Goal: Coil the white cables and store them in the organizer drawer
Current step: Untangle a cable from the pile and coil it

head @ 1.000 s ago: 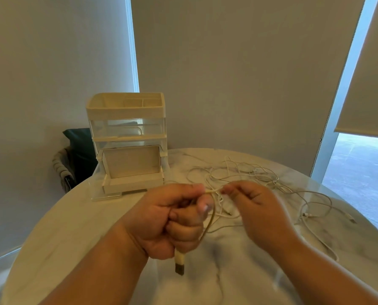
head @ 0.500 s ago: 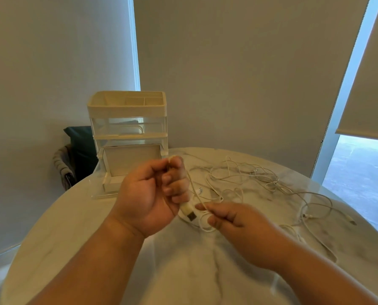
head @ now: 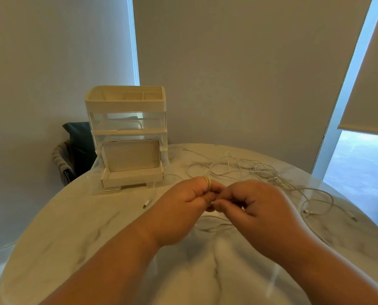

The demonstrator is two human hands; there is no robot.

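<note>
A single wide-angle view sits on the person's head and faces forward and down across a round marble table (head: 73, 227). Both forearms come in from the bottom edge, and the left hand (head: 183, 203) and right hand (head: 256, 208) meet near the middle of the frame, large and close to the lens. Farther off, the organizer (head: 126, 104) stands at the table's far left and the white cables (head: 260, 170) lie loose at its far right. The upper half takes in the wall (head: 238, 62) and, at the right edge, a window blind (head: 368, 84). Lines bow toward the borders, and the nearest stretch of table is blurred.
</note>
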